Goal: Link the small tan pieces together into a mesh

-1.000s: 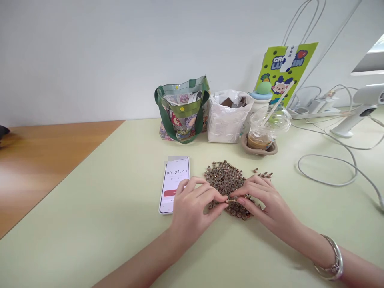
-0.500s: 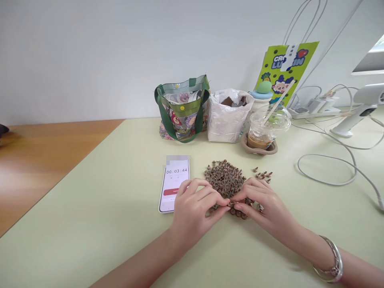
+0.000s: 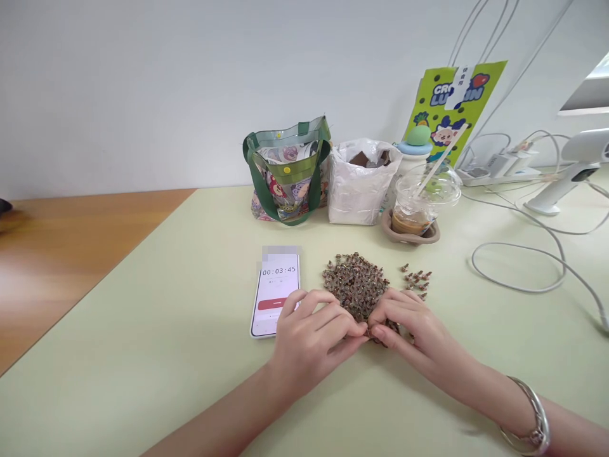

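A pile of small brown metal pieces [image 3: 356, 285] lies on the pale green table mat [image 3: 190, 355]. My left hand [image 3: 311, 339] and my right hand [image 3: 404, 324] meet at the pile's near edge, fingertips pinched together on one small piece that is mostly hidden between them. A few loose pieces [image 3: 416, 278] lie apart to the right of the pile. A white phone [image 3: 276, 293] showing a timer reading 00:03:45 lies flat just left of my left hand. A silver bangle [image 3: 530, 422] is on my right wrist.
Behind the pile stand a green cartoon tote bag [image 3: 288, 171], a white plastic bag [image 3: 361, 184], and an iced drink cup with straw [image 3: 421, 206] in a pulp holder. White cables [image 3: 523, 254] and a power strip [image 3: 495, 168] lie at right. Bare wooden tabletop [image 3: 71, 241] is at left.
Both hands slid slightly toward me along the pile's near edge, fingertips still pinched together. The phone timer went from 00:03:43 to 00:03:45.
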`<state>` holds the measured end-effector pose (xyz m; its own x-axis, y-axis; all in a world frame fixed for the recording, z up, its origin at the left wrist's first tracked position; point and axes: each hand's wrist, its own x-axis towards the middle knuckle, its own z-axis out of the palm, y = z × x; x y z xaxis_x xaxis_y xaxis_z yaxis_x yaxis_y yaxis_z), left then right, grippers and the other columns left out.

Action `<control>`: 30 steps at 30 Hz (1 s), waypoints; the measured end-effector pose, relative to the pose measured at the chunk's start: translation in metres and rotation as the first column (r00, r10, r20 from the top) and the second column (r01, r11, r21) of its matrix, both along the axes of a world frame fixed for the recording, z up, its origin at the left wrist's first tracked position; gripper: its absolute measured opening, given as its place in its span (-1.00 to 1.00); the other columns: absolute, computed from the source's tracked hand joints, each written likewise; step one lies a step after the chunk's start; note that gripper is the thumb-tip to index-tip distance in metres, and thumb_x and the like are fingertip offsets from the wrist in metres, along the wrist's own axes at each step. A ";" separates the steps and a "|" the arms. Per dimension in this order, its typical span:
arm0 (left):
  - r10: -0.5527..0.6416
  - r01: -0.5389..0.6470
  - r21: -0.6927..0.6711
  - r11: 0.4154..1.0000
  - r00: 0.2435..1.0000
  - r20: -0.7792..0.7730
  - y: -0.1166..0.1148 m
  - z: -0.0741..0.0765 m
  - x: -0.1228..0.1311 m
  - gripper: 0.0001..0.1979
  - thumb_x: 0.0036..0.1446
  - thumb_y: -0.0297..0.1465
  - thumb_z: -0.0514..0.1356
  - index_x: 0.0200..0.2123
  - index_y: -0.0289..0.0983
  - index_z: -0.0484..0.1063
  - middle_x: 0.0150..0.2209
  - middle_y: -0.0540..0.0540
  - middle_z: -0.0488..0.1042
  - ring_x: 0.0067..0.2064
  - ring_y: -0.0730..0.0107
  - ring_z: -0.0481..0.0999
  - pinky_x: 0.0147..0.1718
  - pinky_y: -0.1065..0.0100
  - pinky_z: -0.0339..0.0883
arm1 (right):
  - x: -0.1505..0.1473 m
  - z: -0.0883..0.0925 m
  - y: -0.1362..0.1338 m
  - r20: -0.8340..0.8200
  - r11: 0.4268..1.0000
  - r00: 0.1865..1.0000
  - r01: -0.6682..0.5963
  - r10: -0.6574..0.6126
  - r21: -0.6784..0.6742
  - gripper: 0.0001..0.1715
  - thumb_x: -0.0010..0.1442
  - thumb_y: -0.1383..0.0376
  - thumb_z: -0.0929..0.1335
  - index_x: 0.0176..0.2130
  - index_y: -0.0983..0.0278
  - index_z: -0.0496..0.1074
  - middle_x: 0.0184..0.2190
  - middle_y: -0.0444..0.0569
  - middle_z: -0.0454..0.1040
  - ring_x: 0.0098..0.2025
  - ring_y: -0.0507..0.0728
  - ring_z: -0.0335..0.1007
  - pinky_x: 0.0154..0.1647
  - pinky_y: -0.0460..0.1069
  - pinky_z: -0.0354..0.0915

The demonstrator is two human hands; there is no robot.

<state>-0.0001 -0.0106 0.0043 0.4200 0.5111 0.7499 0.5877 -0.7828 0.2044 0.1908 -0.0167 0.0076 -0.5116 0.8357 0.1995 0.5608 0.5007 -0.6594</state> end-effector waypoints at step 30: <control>0.019 -0.016 -0.113 0.993 0.999 0.032 -0.001 0.004 0.000 -0.84 0.07 -0.36 0.24 -0.53 -0.19 0.39 -0.56 0.18 0.48 -0.30 0.41 0.39 -0.27 0.31 0.07 | 0.002 -0.008 0.001 -0.106 0.973 0.992 0.095 -0.073 0.213 -0.86 0.16 0.26 0.31 -0.42 0.23 0.39 -0.45 -0.05 0.39 -0.33 0.11 0.32 -0.27 0.06 0.22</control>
